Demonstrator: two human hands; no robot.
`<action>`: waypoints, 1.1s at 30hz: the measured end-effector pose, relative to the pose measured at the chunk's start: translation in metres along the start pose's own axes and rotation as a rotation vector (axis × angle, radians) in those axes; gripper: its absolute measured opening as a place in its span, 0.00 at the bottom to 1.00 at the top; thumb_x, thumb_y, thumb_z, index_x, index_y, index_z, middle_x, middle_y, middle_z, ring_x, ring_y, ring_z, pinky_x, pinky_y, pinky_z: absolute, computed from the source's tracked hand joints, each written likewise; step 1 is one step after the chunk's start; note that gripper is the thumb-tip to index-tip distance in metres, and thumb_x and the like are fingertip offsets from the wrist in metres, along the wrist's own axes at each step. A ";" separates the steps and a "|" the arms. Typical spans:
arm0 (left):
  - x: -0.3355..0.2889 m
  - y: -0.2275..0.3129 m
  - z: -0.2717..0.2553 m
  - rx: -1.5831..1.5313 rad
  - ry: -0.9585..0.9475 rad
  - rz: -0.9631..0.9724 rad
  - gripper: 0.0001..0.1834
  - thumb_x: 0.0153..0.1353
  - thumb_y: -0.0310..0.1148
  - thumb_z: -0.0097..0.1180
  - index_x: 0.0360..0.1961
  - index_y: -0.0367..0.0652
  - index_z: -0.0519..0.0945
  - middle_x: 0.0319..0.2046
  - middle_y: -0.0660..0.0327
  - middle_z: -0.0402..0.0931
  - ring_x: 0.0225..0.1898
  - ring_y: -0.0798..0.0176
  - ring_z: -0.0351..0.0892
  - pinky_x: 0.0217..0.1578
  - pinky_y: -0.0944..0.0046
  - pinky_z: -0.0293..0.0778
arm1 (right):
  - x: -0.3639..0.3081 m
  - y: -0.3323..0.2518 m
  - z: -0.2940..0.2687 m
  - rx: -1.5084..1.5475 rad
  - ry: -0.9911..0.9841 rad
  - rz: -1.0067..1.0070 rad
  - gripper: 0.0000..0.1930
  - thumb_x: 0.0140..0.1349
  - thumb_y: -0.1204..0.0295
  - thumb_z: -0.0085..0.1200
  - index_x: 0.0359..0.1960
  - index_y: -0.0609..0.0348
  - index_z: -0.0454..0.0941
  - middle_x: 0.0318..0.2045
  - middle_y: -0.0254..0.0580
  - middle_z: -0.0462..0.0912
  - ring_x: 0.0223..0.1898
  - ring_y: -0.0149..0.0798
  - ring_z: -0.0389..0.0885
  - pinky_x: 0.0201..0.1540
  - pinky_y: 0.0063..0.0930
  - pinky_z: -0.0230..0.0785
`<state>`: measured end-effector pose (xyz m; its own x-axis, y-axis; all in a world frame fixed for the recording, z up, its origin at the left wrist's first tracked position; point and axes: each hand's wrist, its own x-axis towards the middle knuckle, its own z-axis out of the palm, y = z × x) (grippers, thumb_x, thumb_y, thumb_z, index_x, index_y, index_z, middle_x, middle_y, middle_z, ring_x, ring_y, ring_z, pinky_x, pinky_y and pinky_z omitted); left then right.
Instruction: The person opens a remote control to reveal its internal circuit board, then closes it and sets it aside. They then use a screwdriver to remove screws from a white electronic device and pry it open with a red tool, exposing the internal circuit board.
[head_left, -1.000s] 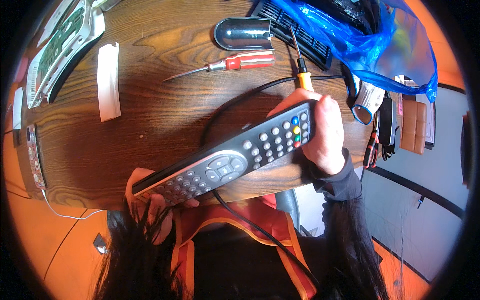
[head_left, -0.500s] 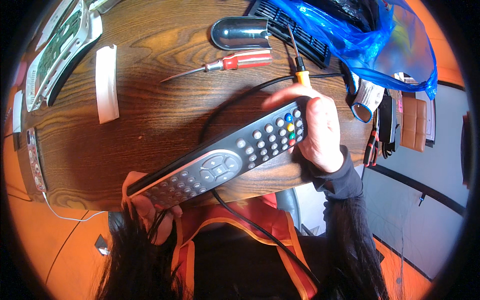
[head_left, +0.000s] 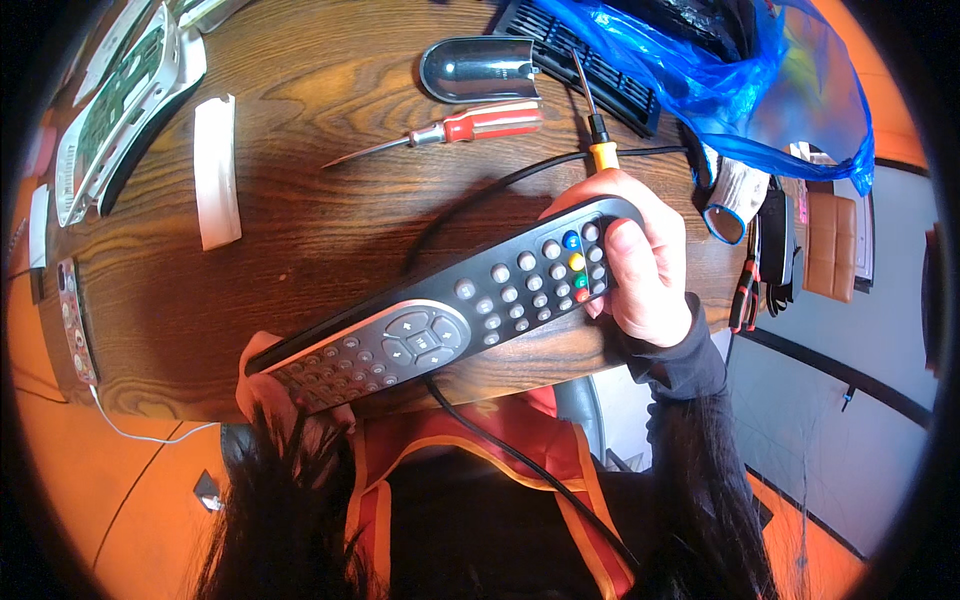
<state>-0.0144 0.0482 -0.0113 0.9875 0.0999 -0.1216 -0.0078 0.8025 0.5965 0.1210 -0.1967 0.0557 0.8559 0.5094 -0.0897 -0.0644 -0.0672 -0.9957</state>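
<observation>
A long black remote control [head_left: 510, 283] is held slantwise above the table's near edge, its button side up. Its grey, blue, yellow, green and red buttons show, with an oval key pad further down. My right hand [head_left: 648, 262] grips its upper right end, thumb on the face and fingers behind. Around the lower left end closes my left hand [head_left: 268, 392], partly covered by strands of dark hair. Beyond the remote lies a red-handled screwdriver [head_left: 490, 122], and another screwdriver with a yellow and black handle [head_left: 603, 150] rests just past my right hand.
On the wooden table [head_left: 320, 220] lie a glossy black cover [head_left: 480, 70], a black bit case [head_left: 640, 100], a blue plastic bag [head_left: 700, 80], a white strip [head_left: 217, 175], and a white-framed circuit board [head_left: 125, 110]. A black cable [head_left: 480, 195] runs behind the remote. Red-black pliers [head_left: 743, 295] sit at right.
The remote has turned slightly so that its button face tips more upward. My right thumb has shifted onto the face near its end, and both hands still hold it.
</observation>
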 end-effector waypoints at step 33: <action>0.009 0.016 0.037 0.547 0.072 0.097 0.31 0.56 0.36 0.54 0.56 0.37 0.54 0.48 0.44 0.65 0.47 0.55 0.71 0.47 0.60 0.70 | 0.010 0.010 0.002 0.029 -0.072 -0.022 0.29 0.53 0.60 0.50 0.54 0.62 0.59 0.45 0.48 0.72 0.40 0.35 0.75 0.37 0.22 0.69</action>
<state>-0.0001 0.0399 0.0264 0.9729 0.2138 -0.0880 0.0034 0.3673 0.9301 0.1281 -0.1903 0.0446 0.8183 0.5706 -0.0687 -0.0620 -0.0312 -0.9976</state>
